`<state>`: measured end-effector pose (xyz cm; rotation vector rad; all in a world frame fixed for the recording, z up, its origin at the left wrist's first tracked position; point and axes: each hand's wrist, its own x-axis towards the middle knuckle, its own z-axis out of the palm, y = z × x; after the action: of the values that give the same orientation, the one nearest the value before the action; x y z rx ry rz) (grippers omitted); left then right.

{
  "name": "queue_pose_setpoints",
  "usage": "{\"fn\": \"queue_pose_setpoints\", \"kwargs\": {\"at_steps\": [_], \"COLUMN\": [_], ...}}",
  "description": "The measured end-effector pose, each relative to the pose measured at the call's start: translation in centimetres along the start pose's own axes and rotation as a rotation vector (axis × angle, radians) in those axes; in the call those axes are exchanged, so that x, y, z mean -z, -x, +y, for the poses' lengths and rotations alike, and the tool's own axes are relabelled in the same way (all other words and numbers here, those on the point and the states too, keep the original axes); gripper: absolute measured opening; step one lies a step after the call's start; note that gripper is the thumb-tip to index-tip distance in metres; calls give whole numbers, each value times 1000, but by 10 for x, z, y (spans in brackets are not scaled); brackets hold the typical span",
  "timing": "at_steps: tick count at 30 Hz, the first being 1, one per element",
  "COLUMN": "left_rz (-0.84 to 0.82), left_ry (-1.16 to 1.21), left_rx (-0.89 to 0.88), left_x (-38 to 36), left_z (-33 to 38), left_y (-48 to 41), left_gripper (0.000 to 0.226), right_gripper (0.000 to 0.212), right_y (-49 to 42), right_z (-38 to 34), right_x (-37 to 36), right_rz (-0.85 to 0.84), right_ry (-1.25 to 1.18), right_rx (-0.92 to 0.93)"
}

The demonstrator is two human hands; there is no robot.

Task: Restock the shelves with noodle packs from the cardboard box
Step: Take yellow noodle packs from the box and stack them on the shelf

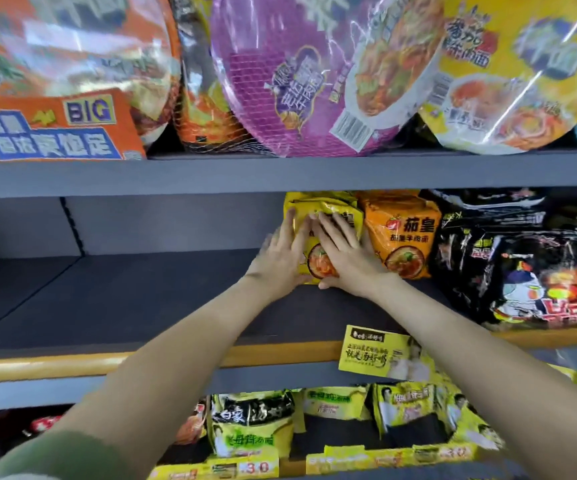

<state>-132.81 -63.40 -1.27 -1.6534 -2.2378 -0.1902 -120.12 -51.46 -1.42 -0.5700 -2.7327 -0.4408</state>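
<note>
Yellow pack (318, 207) stands upright deep on middle shelf (141, 299), touching orange pack (405, 233); left hand (282, 258) and right hand (346, 254) lie flat on its face, fingers straight, pressing, not gripping; probably squaring it against its neighbour; box not in view.

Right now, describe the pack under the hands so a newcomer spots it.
Middle grey shelf, the row of packs at right. The yellow noodle pack is leftmost, beside the orange pack; left hand and right hand lie flat on it.
</note>
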Motion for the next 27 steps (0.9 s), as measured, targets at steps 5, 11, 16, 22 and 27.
{"fn": "queue_pose_setpoints", "kwargs": {"at_steps": [5,11,16,22,27], "left_rz": [42,-30,-124,-190,-231], "left_ry": [-415,-446,-279,-148,-47], "left_rx": [-35,67,134,185,197], "left_x": [-3,-7,1,27,55], "left_z": [-2,5,11,21,27], "left_y": [-15,-26,-15,7,53], "left_gripper": [103,100,95,88,83], "right_gripper": [107,109,105,96,98], "right_y": [-6,-17,-8,12,46], "right_z": [7,2,4,-9,-48], "right_x": [-10,-15,-8,29,66], "right_rz": [79,73,8,-96,-122], "right_ry": [206,189,87,-51,-219], "right_rx": [3,-34,-12,-120,-235]}}
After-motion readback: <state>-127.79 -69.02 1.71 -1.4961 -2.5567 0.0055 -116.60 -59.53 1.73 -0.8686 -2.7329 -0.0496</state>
